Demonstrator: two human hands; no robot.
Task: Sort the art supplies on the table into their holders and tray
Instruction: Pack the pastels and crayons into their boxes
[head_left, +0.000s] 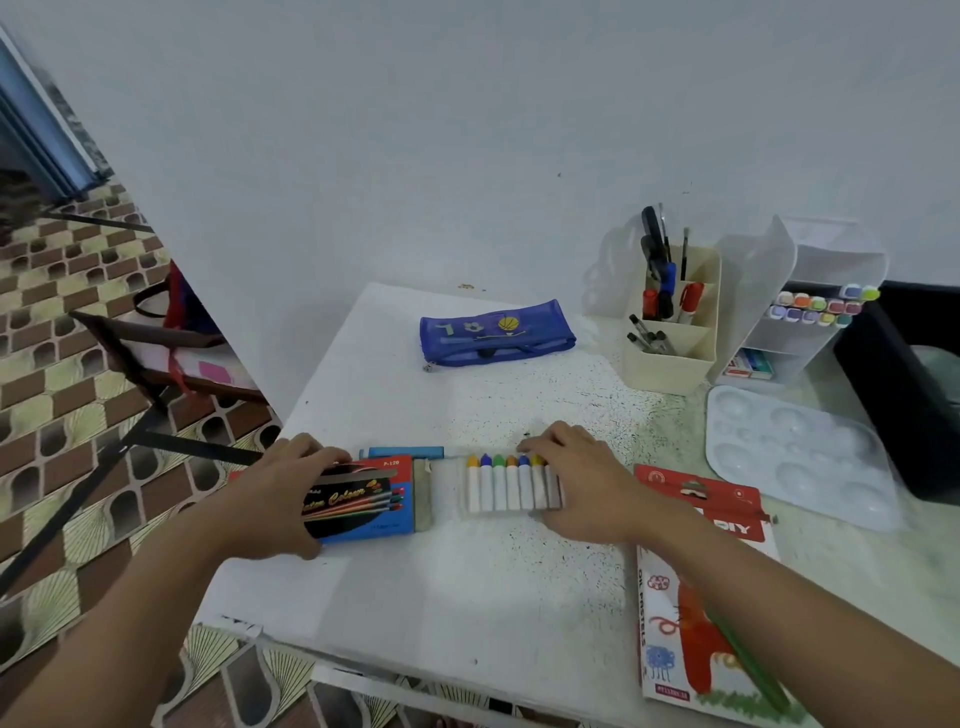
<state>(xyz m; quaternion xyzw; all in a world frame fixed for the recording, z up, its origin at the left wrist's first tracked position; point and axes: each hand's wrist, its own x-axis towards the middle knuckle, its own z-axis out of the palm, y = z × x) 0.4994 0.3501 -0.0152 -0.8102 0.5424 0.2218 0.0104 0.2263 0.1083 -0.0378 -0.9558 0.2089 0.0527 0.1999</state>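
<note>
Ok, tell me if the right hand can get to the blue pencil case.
Probably yes: only bare table lies between the right hand and the blue pencil case, though it now grips the crayons.

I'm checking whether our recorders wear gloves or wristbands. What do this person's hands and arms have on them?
Nothing is worn as far as the head view shows. The left hand and right hand are bare, with no gloves or rings visible. Both forearms are uncovered to the picture's edge: no sleeve, watch, bracelet or marking shows.
</note>
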